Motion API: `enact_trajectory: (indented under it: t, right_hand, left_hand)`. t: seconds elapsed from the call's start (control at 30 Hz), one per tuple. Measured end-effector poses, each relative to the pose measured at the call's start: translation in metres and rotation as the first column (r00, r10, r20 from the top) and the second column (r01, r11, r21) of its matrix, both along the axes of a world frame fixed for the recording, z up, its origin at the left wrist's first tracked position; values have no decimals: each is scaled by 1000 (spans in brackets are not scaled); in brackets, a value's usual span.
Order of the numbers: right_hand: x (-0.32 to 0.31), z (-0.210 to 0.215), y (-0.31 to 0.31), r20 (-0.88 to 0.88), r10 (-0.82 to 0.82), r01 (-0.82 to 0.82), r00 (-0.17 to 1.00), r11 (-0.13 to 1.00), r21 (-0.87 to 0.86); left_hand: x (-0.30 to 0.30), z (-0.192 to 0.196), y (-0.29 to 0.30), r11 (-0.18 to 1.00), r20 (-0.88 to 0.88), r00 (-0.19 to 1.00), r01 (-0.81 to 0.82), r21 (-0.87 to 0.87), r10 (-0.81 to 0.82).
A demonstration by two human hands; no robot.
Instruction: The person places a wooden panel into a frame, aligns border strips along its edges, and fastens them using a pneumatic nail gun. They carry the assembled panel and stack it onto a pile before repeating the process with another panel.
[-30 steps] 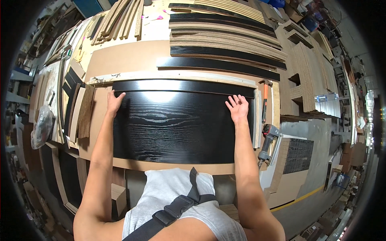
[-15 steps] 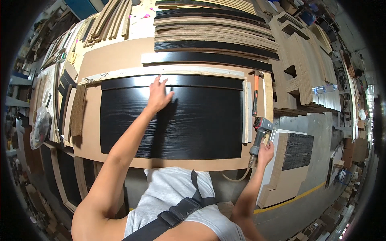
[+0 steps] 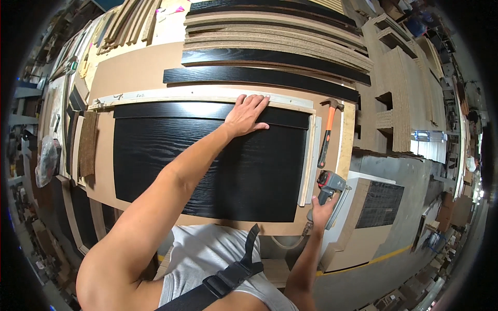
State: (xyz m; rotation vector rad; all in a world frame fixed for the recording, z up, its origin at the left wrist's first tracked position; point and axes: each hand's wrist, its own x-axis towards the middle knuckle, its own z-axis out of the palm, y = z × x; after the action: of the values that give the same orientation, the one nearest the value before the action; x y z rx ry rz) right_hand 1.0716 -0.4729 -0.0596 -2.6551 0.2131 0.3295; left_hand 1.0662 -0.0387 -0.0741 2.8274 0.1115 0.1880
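A large black wood-grain panel (image 3: 171,160) lies on the bench in front of me, with a narrow black strip (image 3: 161,110) along its far edge. My left hand (image 3: 247,115) rests with spread fingers on that strip, fingertips reaching onto the pale wooden rail (image 3: 192,95) behind it. To the right, my right hand (image 3: 323,211) is wrapped round the grey nail gun (image 3: 330,187), held beside the bench's right edge. From the gun's lower end runs a hose (image 3: 290,246). A claw hammer (image 3: 328,132) with an orange and black handle lies just beyond the gun.
Long black-faced boards (image 3: 275,59) are stacked beyond the rail. Tall stacks of brown board (image 3: 399,98) stand to the right. A short pale rail (image 3: 309,160) borders the panel's right side. Wood strips (image 3: 88,145) stand at the left, near a clear plastic bag (image 3: 47,158).
My left hand has slid right along the strip. My right hand has lifted the nail gun's front and turned it, with the hand now on its handle. The view has shifted slightly.
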Motion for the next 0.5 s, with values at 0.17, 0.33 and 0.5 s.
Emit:
enact_trajectory:
  t: [0.17,0.33,0.5]
  right_hand:
    - [27,16,-25,-57,33,-19,998,973,231]
    - [50,108,15,-306,-137,241,942,911,334]
    - [52,146,58,-364,-6,225,932,795,564]
  left_hand:
    - [2,-2,-2,999,29,999,-34,13,34]
    - [0,-3,2,999,61,997,-41,18,40]
    - [2,-4,0,999,78,996,-36,-9,37]
